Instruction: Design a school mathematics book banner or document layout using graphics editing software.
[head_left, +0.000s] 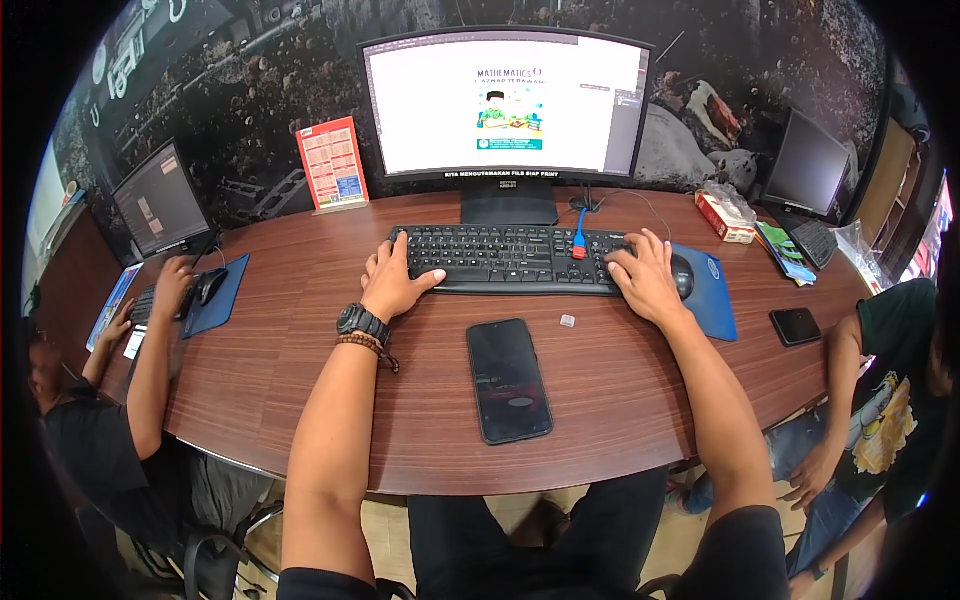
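My left hand (393, 280) rests on the left end of a black keyboard (500, 258), fingers spread over the keys and thumb stretched along its front edge. A black watch and a beaded bracelet circle that wrist. At the keyboard's right end, my right hand (648, 275) lies with its fingers apart over the number keys, close beside a black mouse (682, 276) on a blue mouse pad (712, 300). A blue cable with a red plug (579, 245) lies across the keys. Behind the keyboard, a wide monitor (420, 110) shows a colourful cover page with a cartoon picture.
A black phone (509, 380) and a small grey piece (568, 321) lie on the wooden desk (430, 440). A red calendar (333, 165) stands at the left back, a red-and-white box (725, 218) at the right. One person works at left; another sits at right near a second phone (795, 327).
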